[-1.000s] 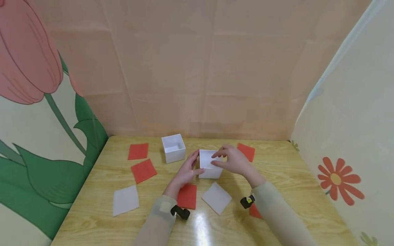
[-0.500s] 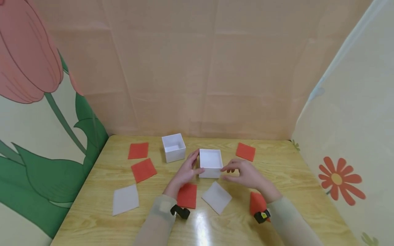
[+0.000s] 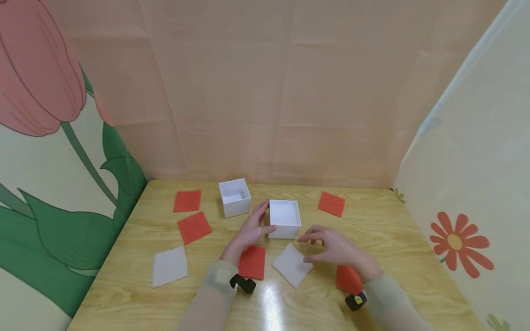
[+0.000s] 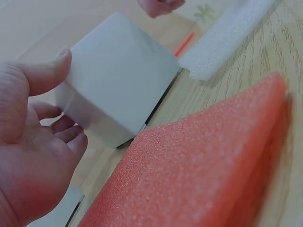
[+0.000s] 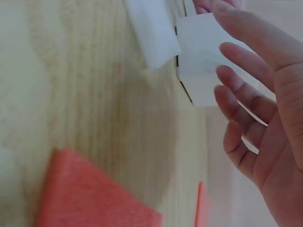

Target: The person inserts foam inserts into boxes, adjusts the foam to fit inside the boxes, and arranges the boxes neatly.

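My left hand grips the left side of an open-topped white box. Its thumb lies on the front face and the fingers go along the side, as the left wrist view also shows. The inside of this box looks white and shallower than that of the other box. My right hand, fingers loosely bent and holding nothing, hovers at the right edge of a white foam sheet, in front of the box. Whether its thumb touches the sheet I cannot tell. Under my left wrist lies a red foam sheet.
A second open white box stands behind and to the left. Two red sheets and a white sheet lie at left. Another red sheet is at back right, and one more red sheet lies under my right wrist.
My right hand has come out from over the gripped box, moving right and toward me to the white foam sheet. The left hand has kept its grip.
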Tool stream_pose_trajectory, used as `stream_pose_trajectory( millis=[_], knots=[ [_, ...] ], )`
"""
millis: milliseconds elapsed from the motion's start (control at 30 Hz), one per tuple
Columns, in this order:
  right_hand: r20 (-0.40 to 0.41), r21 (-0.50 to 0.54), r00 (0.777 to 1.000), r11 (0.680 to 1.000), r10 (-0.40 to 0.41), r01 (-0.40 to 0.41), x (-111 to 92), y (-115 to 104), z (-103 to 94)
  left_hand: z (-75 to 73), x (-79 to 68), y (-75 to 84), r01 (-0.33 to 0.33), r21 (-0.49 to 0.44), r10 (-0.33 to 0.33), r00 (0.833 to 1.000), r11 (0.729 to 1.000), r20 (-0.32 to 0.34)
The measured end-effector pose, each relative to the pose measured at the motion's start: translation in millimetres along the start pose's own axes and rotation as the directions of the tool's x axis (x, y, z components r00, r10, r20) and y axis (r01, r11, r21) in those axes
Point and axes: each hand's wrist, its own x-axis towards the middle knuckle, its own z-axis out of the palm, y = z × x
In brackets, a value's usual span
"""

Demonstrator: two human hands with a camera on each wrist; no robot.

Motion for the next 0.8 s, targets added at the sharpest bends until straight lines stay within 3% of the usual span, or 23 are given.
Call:
stream_pose_trajectory(
  millis=[300, 800],
  knots=[
    [0.082, 0.022, 0.996, 0.999, 0.039, -0.04, -7.6, 1.7, 15.8, 0.5, 0.9, -2.3, -0.006, 0.007, 0.006, 1.0, 1.0, -0.001],
    [0.126, 0.019, 0.991, 0.999, 0.045, -0.047, -9.2, -9.3, 24.2, 1.0, -1.6, -1.5, -0.005, 0.009, 0.005, 1.0, 1.0, -0.002]
  ],
)
